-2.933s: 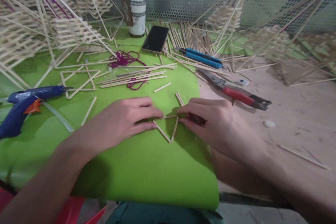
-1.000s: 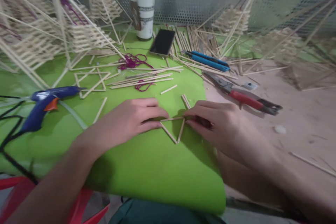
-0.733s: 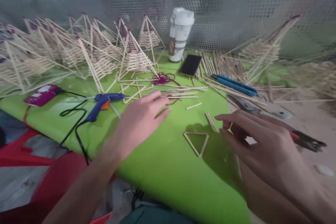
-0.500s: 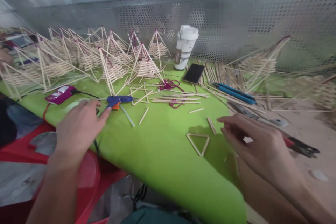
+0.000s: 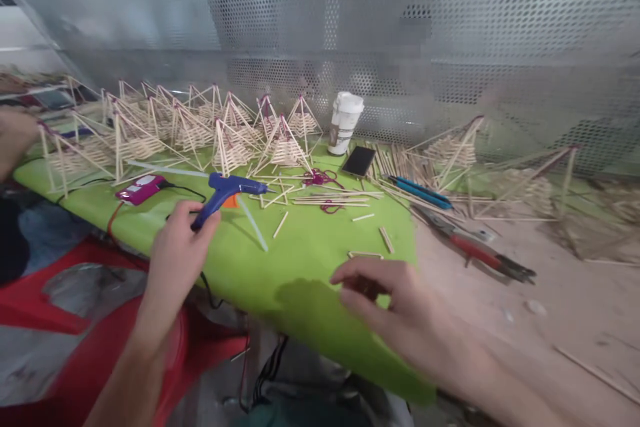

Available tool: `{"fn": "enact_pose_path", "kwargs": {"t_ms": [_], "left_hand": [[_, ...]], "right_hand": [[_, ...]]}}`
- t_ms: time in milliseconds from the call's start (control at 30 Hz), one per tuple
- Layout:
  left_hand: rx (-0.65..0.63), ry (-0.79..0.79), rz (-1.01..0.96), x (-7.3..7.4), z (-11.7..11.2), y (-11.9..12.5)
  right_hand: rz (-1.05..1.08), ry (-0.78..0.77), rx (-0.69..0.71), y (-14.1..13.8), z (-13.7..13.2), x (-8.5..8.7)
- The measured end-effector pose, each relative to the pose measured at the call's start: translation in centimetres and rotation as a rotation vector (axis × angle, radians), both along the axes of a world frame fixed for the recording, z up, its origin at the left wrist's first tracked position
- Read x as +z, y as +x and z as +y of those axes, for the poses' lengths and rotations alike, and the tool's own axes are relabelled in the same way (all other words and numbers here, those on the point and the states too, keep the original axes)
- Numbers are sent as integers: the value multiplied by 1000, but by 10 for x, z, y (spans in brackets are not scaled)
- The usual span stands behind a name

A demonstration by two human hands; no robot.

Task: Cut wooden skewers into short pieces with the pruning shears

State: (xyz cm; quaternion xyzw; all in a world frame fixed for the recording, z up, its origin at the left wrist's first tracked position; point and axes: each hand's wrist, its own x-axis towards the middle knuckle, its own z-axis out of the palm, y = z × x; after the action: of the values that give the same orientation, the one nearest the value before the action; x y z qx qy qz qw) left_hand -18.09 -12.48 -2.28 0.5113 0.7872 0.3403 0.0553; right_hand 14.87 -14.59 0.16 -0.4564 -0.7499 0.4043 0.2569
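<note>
My left hand (image 5: 186,240) is closed around the handle of a blue glue gun (image 5: 234,185) with an orange trigger. The gun is lifted a little off the green table cover, its nozzle pointing right, and a clear glue stick (image 5: 253,223) lies under it. Over the front of the cover hovers my right hand (image 5: 387,293), fingers curled with thumb and forefinger apart and nothing visible between them. It partly hides a small stick triangle (image 5: 365,255). Short wooden sticks (image 5: 386,240) lie just beyond it.
Several stick pyramids (image 5: 285,147) crowd the back left. A white cup (image 5: 345,123), a phone (image 5: 359,161), a blue cutter (image 5: 420,192) and red-handled pliers (image 5: 477,253) lie to the right. Purple yarn (image 5: 320,178) sits mid-table. At far left another person's hand (image 5: 15,140) shows.
My left hand has closed on the glue gun's handle and raised it. The right hand has moved left, over the small triangle. The camera view has shifted.
</note>
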Motion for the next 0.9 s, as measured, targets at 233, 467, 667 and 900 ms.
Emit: {"fn": "enact_pose_path", "kwargs": {"t_ms": [233,467,667,900], "left_hand": [[-145,142,-101,12,-39,117],[-511,177,-338,-21,-34,169],[-685,-10,-1103,-8,-29,134],[-911,-587,-1645,2,-90,156]], "right_hand": [[618,-349,-204,-80,-15,-12],[823,-203,-423,-76,23,-9],[258,206,-417,-12,31,7],[-453,491,-392,21,-25,-16]]}}
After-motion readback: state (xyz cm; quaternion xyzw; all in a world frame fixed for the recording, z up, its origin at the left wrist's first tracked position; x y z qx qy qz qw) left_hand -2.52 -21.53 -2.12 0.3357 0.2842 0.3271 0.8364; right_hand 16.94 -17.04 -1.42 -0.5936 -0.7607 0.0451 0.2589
